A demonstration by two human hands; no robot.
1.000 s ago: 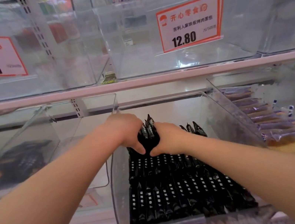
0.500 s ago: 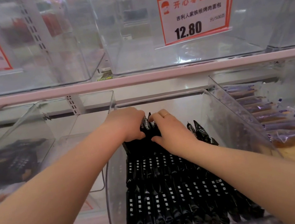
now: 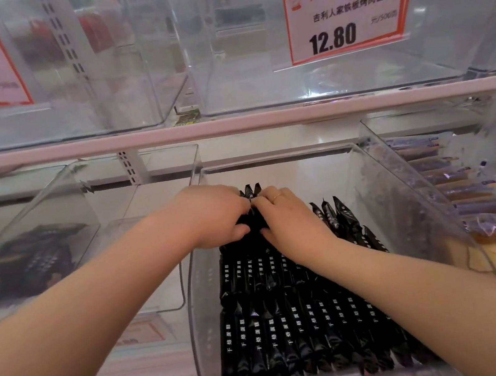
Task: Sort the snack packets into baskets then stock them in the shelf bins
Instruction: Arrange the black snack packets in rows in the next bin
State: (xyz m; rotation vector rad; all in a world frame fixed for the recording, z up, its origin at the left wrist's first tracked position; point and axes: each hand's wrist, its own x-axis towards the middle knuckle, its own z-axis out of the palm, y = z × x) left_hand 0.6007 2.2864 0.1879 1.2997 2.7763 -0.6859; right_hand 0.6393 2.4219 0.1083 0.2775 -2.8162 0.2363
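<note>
A: hands status?
B: both in the center clear bin (image 3: 199,294). Our left hand (image 3: 212,215) grips a bunch of upright black packets (image 3: 249,192) at bin's 12 o'clock; right hand (image 3: 289,218) w/ ring pinches same bunch from 3 o'clock.
A: rest of stock?
B: black packets (image 3: 296,327) lie in rows toward 6 o'clock. Price tag (image 3: 347,3) reads 12.80 on upper bin.

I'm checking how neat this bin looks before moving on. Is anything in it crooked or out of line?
Yes. A few black snack packets stand on end, leaning against the clear plastic bin's right wall, while the front rows lie flat. The left hand and right hand grip another bunch at the back.
</note>
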